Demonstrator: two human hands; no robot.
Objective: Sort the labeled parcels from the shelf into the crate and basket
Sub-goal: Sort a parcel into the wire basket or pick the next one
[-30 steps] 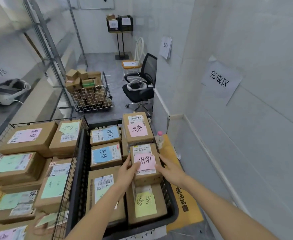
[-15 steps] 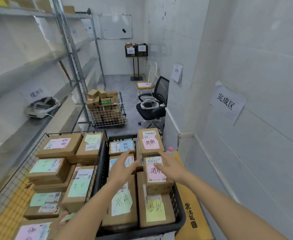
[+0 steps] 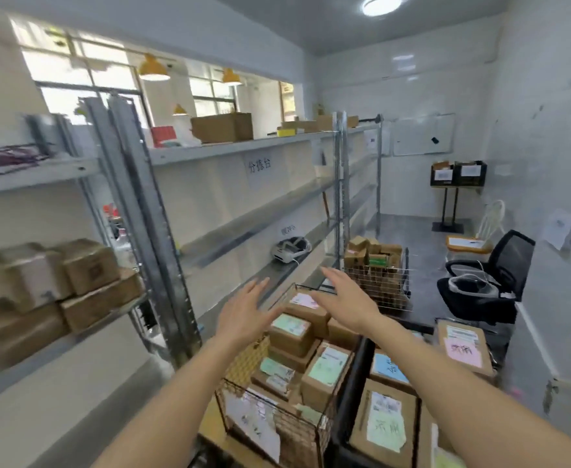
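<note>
While both hands are raised with nothing held, the next pick turns on one relation: the remaining parcels (image 3: 57, 282) are stacked on the shelf (image 3: 41, 352) far to the left of the basket (image 3: 274, 417), well apart from either hand.

Left to right, with the basket as landmark:
- Parcels on the shelf: upper left of the basket, beyond the steel upright (image 3: 149, 224). Several brown boxes are seen, blurred; labels cannot be read. Long axes appear to run roughly along the shelf edge, though blur makes this uncertain.
- Left hand (image 3: 243, 314): just above the basket's far left corner, fingers straight and spread, palm toward the shelf side, nothing gripped. It is judged the nearer hand to the shelf parcels.
- Basket: wire sided, filled with labelled boxes, green and pink labels up.
- Right hand (image 3: 344, 302): above the basket's far right corner, fingers extended, nothing gripped. It sits further from the shelf than the left.
- Crate (image 3: 348, 393): black, touching the basket's right side, also holding labelled boxes.

Judgement: a placing step looks finished and a reach back to the shelf is expected. A leftward swing past the upright would be needed, left hand leading, right hand following for a two-sided hold. Clipping the upright is the likely risk.
</note>
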